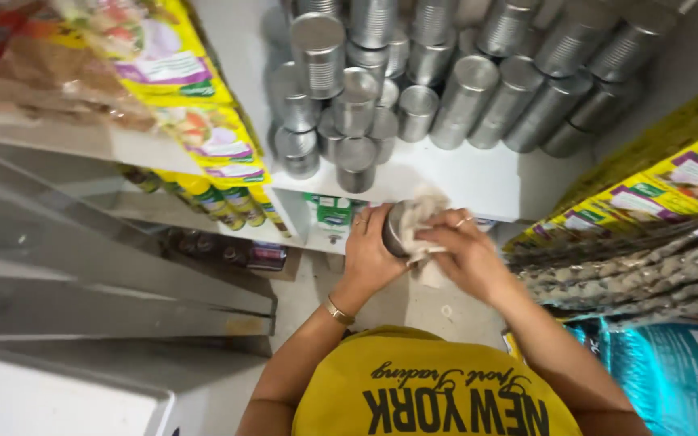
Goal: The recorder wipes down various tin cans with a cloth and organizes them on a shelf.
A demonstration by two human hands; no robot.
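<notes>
Head | left hand (369,258) grips can (398,228) | axis seemingly level | right hand (466,257) presses cloth (418,216)

The person wears a mustard-yellow T-shirt (438,387) with short sleeves; dark block lettering and a line of cursive script run across its chest. Above the shirt, a thin gold bracelet (338,311) circles the wrist of the left hand (369,254). The right hand (466,254) carries a slim ring (464,219) on one finger, and both forearms are bare.

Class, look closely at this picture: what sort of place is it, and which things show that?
Probably a shop stockroom: a white shelf carries unlabelled silver cans, with yellow packets stacked alongside.
</notes>
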